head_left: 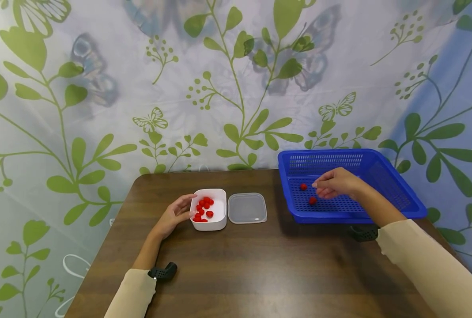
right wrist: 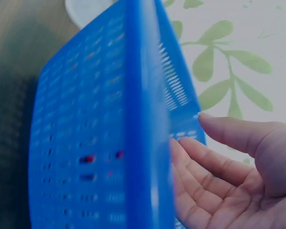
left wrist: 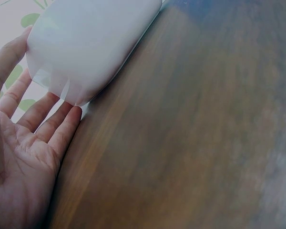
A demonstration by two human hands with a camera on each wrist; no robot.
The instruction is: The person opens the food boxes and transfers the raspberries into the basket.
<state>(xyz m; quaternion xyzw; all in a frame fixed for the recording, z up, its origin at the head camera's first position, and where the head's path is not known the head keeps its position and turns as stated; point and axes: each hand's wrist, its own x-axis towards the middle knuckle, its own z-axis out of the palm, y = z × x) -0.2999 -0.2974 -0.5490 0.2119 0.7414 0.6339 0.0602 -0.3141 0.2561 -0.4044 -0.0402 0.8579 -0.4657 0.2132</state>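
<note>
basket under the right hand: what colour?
Blue basket, best seen in the head view.

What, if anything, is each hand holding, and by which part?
Nothing is visibly gripped: the left hand touches the white container at its left side, and the right hand over the blue basket looks empty.

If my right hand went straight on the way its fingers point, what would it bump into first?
Your right hand would probably meet the farther red berry in the blue basket, though its height is unclear; it might pass over it toward the basket's left side.
</note>
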